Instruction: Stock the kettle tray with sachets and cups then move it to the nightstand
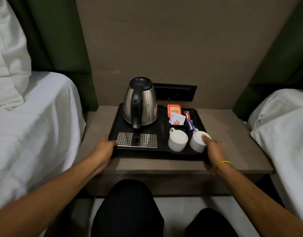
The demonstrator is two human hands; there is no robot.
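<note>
A black kettle tray (162, 128) rests on the grey nightstand (222, 132) between two beds. On it stands a steel kettle (140, 103) behind a perforated metal drip grid (136, 140). Two white cups lie upside down at the tray's front right: one (177, 139) and another (197, 140). Behind them lie orange sachets (174, 110), white sachets (177, 119), and red and blue stick sachets (189, 121). My left hand (104, 147) grips the tray's front left edge. My right hand (214, 149) holds the front right edge, its thumb on the right-hand cup.
White-sheeted beds flank the nightstand, on the left (36, 120) and on the right (284, 124). A black switch panel (176, 92) is set in the wall behind the kettle. My knees in dark trousers (130, 207) are below the nightstand's front edge.
</note>
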